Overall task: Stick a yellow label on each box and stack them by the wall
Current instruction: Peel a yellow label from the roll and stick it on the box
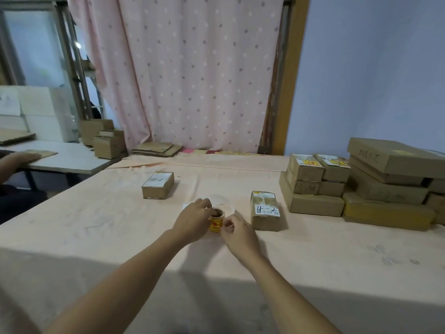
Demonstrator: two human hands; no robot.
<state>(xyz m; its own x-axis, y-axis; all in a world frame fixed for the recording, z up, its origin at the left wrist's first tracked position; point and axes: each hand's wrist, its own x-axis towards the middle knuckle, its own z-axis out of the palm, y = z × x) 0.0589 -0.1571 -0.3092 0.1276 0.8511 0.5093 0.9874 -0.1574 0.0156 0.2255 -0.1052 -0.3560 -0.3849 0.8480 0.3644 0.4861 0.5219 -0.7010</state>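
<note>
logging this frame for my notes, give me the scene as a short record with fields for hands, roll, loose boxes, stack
left hand: grips the label roll from above
right hand: fingers pinch at the roll's side
loose boxes: far box and box marked 4-2, both on the cloth, untouched
stack: piled by the wall; two top boxes show yellow labels
</note>
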